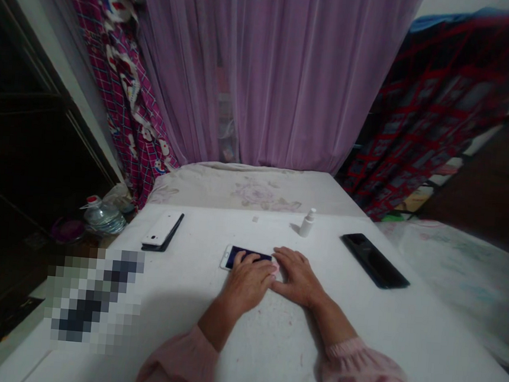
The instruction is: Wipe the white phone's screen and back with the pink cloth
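Observation:
A white-framed phone (pixel 229 259) lies on the white table with its dark screen up. Across its screen rests my left hand (pixel 249 280), palm down, with the fingers spread and slightly bent. My right hand (pixel 298 277) is at the phone's right end, its thumb on the near side and its fingers on the far side, holding that end. Between the two hands shows a small pink piece (pixel 276 269), maybe cloth; the fingers partly cover it. Most of the phone's right half is hidden under my hands.
A small white pump bottle (pixel 307 223) stands behind my right hand. At the right lies a black phone (pixel 375 261); at the left, a white phone (pixel 162 229) on a dark one. A blurred-out dark object (pixel 96 296) is nearer. A water jug (pixel 103 216) stands beyond the left edge.

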{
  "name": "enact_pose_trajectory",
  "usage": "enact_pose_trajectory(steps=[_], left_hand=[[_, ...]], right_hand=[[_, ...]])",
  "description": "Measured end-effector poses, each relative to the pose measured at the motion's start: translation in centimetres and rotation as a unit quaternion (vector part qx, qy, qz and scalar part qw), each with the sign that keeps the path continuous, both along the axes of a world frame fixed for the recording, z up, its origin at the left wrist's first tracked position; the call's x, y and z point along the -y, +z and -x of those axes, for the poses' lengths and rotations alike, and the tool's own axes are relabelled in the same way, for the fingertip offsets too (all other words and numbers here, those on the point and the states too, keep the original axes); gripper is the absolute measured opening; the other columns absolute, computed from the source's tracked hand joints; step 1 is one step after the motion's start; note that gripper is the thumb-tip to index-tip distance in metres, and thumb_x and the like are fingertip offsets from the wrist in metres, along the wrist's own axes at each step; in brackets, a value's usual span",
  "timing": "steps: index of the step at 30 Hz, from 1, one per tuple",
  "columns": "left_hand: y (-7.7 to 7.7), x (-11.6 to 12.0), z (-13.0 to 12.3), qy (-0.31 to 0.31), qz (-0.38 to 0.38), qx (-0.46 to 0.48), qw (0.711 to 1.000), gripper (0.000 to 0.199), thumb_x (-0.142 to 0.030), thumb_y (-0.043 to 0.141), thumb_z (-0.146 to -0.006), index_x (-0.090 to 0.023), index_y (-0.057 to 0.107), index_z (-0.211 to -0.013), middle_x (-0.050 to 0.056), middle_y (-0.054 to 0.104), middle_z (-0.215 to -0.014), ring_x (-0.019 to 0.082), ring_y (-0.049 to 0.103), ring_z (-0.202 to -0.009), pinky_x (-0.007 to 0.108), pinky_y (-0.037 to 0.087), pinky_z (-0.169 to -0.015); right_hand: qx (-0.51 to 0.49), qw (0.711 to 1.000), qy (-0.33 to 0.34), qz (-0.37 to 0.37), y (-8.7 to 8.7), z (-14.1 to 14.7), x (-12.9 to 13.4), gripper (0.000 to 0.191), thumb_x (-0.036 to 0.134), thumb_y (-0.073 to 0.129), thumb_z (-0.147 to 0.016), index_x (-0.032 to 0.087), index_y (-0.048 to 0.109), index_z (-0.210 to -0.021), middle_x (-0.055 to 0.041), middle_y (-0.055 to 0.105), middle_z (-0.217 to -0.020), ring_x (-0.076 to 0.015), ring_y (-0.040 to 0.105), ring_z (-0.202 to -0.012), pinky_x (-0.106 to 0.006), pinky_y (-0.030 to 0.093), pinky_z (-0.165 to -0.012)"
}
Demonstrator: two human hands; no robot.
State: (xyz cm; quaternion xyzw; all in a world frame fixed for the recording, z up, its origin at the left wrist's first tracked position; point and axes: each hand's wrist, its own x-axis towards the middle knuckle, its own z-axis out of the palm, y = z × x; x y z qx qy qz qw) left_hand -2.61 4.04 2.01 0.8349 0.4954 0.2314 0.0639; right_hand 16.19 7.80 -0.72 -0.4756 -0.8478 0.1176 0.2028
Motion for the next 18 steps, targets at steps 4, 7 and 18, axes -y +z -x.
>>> enact_pose_trajectory(steps=[4,7,18], left_hand=[[0.1,0.4,0.6,-0.008,0.005,0.008,1.0,0.024,-0.034,0.052,-0.097,-0.04,0.069,-0.112,-0.006,0.072,-0.113,0.021,0.058,-0.111,0.048,0.029,-0.106],[0.0,0.7,1.1,-0.028,0.004,0.009,1.0,0.024,-0.035,0.052,-0.097,-0.041,0.068,-0.114,-0.006,0.072,-0.114,0.021,0.057,-0.112,0.049,0.028,-0.106],[0.0,0.0,3.9,0.028,0.021,-0.002,0.999,0.029,-0.028,0.054,-0.095,-0.045,0.066,-0.115,-0.007,0.071,-0.117,0.023,0.056,-0.116,0.053,0.022,-0.11]], right_hand=[[0.001,1.0,0.004,0.004,0.1,0.0,0.0,0.065,0.051,0.065,-0.075,0.022,0.055,-0.132,-0.0152,0.051,-0.143,-0.0331,0.042,-0.135,-0.056,0.028,-0.11],[0.007,1.0,0.0,0.012,0.3,0.0,0.0,0.067,0.053,0.067,-0.074,0.02,0.055,-0.131,-0.016,0.05,-0.143,-0.0334,0.041,-0.135,-0.056,0.028,-0.11],[0.012,1.0,0.0,0.024,0.3,0.0,0.1,0.075,0.058,0.068,-0.073,0.018,0.053,-0.134,-0.0157,0.049,-0.144,-0.0334,0.039,-0.137,-0.056,0.025,-0.112]])
